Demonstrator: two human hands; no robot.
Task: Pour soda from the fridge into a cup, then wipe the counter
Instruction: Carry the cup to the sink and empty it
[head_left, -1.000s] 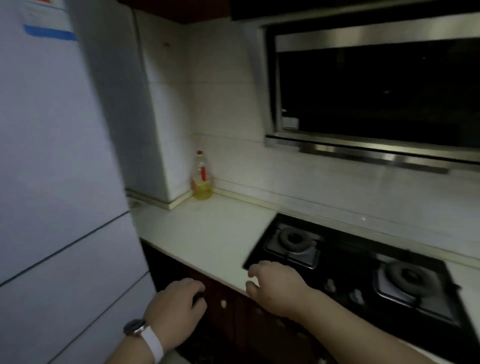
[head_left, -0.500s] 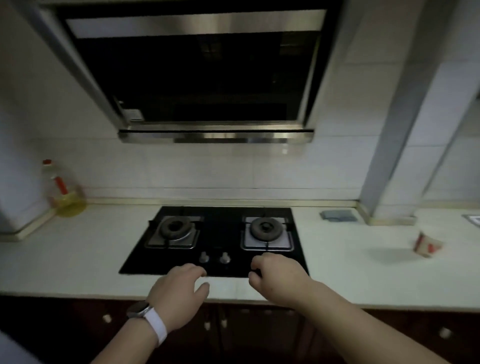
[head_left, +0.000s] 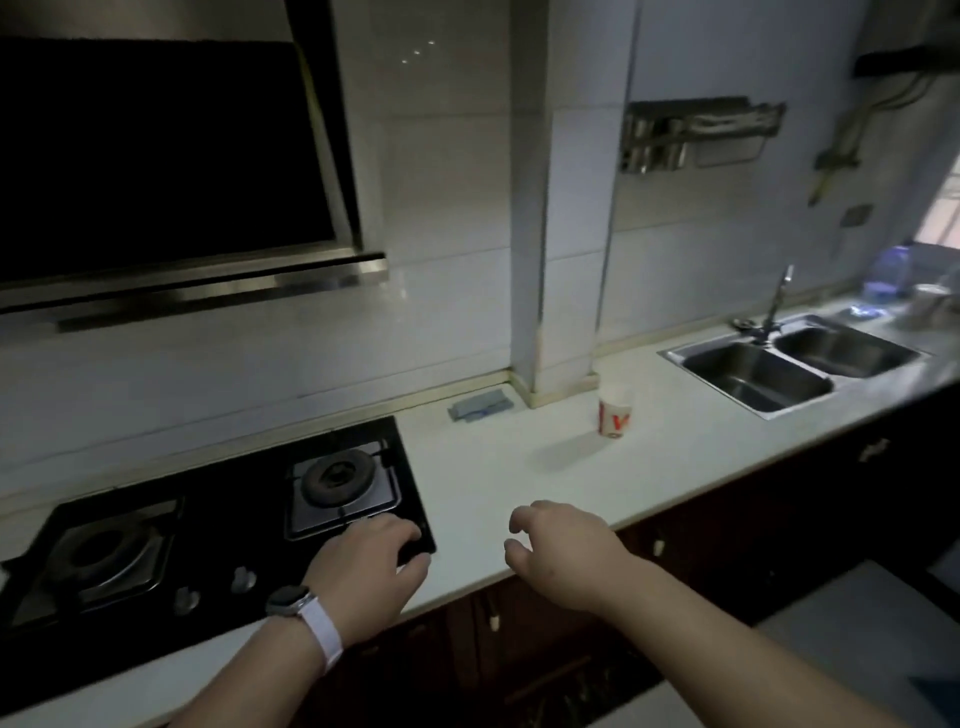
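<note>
A white paper cup (head_left: 615, 414) with red print stands upright on the white counter (head_left: 519, 467), just right of a tiled pillar. A folded blue-grey cloth (head_left: 480, 406) lies against the back wall, left of the pillar. My left hand (head_left: 366, 574), a watch on its wrist, hovers over the front right corner of the black hob with loosely curled fingers and holds nothing. My right hand (head_left: 563, 553) hangs over the counter's front edge, fingers relaxed and empty. Cup and cloth are well beyond both hands. No soda and no fridge are in view.
A black two-burner gas hob (head_left: 208, 530) fills the counter's left part, under a range hood (head_left: 171, 171). A steel double sink (head_left: 789, 364) with a tap lies at the right. A metal rack (head_left: 696, 132) hangs on the wall. Dark cabinets run below the counter.
The view has swung right, from the fridge past the hob to the cup and sink. Both hands stay out in front, empty, now over the hob's right corner and the bare counter.
</note>
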